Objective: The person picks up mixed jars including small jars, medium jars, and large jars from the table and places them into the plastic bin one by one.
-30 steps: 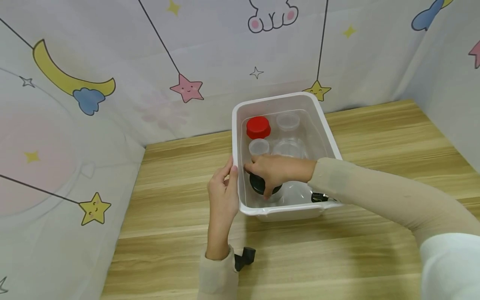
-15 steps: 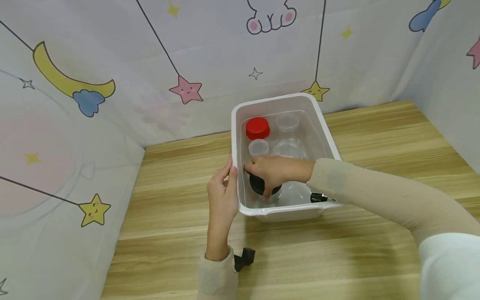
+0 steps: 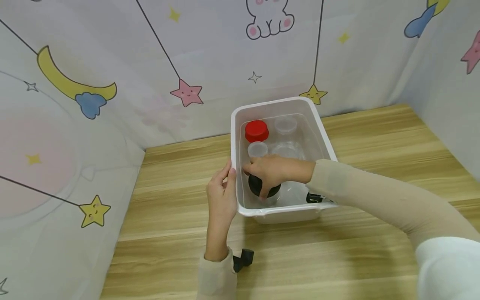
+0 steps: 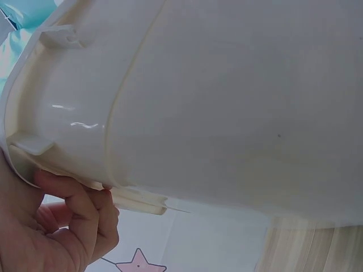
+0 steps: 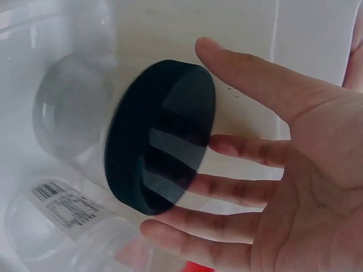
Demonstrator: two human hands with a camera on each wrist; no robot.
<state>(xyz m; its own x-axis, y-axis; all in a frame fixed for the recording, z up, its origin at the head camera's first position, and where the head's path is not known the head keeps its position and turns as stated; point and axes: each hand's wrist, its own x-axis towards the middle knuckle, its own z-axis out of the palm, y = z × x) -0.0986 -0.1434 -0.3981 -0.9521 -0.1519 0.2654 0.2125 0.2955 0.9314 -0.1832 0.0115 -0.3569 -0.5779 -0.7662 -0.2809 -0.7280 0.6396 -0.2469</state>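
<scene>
A white plastic tub (image 3: 245, 211) stands on the table with several clear jars in it. My left hand (image 3: 221, 196) grips the tub's left rim, and in the left wrist view its fingers (image 4: 85, 207) curl beneath that rim. Inside the tub, my right hand (image 3: 275, 170) holds the black lid (image 3: 258, 186) of a clear jar, reaching from above. Seen from the right wrist, thumb and fingers spread around the ribbed edge of this lid (image 5: 130, 147), with a gap between palm and lid. The clear jar body (image 5: 74, 119) sits below it.
Behind the right hand are a red lid (image 3: 256, 131), a small clear-lidded jar (image 3: 257, 148) and another clear-lidded jar (image 3: 286, 125). A clear container with a barcode label (image 5: 65, 207) lies beside the held jar. A patterned cloth (image 3: 210, 50) hangs behind the wooden table (image 3: 180, 200).
The whole head view has shifted slightly downward. Both hands keep their places on the tub rim and around the black lid.
</scene>
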